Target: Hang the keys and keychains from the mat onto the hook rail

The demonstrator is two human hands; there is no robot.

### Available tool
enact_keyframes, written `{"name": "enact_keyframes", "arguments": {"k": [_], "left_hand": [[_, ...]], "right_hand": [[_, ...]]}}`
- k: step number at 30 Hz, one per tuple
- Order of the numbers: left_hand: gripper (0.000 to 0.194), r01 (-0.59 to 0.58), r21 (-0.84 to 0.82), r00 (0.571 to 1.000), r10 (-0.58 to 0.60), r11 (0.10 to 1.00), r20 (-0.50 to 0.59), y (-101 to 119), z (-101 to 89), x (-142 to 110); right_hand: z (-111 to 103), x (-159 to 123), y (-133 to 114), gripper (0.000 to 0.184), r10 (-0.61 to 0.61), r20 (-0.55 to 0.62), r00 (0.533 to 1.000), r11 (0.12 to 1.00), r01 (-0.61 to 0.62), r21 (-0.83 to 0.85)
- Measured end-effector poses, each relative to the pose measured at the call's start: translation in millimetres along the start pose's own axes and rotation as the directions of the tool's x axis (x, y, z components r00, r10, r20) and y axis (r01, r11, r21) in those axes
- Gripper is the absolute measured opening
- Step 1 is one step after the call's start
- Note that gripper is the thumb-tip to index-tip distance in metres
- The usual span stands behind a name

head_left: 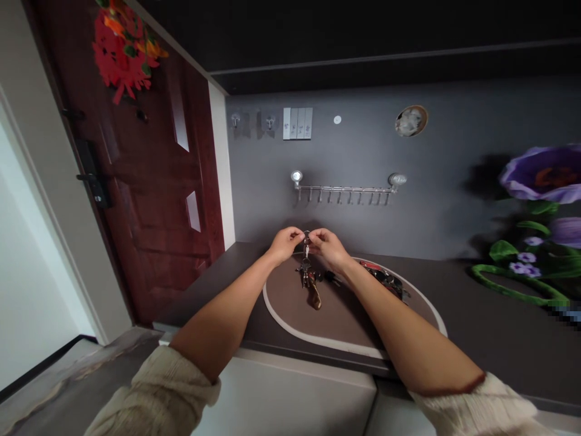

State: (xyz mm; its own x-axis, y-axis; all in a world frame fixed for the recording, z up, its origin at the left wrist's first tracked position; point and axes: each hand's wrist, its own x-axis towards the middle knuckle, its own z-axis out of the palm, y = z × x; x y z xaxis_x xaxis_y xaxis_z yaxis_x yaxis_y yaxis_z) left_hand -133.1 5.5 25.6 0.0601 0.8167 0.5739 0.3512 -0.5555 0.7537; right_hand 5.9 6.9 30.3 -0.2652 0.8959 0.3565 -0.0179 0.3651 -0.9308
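Observation:
Between my hands a bunch of keys (310, 277) hangs by its metal ring above a brown mat (336, 330) with a pale rim. My left hand (287, 242) pinches the ring from the left, thumb and forefinger closed. From the other side my right hand (330, 248) pinches the same ring. A brown, elongated piece dangles lowest among the keys. Beyond my right forearm, more keys and small items (385, 280), one of them red, lie on the mat, partly covered by the arm.
A metal hook rail (347, 190) is fixed to the grey wall behind my hands. Above it are a switch panel (298, 123) and two clear hooks. Purple plush flowers (540, 175) stand at right on the dark counter (490, 327). To the left is a dark red door (158, 200).

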Motion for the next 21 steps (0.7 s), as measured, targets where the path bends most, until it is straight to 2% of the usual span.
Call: {"name": "enact_keyframes", "arguments": {"k": [6,13,17,21], "left_hand": [[0.015,0.012,-0.073,0.998,-0.016,0.997,-0.066,3.3,1.1,0.4],[0.017,-0.051,-0.110,0.988,0.034,0.993,-0.153,2.8,-1.8,5.5],[0.019,-0.044,-0.152,0.975,0.009,0.987,-0.223,-0.3,-4.1,9.7],[0.018,-0.028,-0.140,0.971,-0.006,0.990,-0.241,-4.8,-5.1,12.5]], "right_hand": [[4.4,0.9,-4.1,0.013,-0.020,-0.043,0.999,1.000,0.021,0.023],[3.6,15.5,-15.1,0.015,-0.148,-0.087,0.985,0.972,0.129,-0.195],[6.6,31.7,-32.3,0.012,-0.153,-0.094,0.984,0.977,0.136,-0.165],[13.1,51.3,-46.4,0.009,-0.142,-0.168,0.975,0.983,0.118,-0.141]]}}
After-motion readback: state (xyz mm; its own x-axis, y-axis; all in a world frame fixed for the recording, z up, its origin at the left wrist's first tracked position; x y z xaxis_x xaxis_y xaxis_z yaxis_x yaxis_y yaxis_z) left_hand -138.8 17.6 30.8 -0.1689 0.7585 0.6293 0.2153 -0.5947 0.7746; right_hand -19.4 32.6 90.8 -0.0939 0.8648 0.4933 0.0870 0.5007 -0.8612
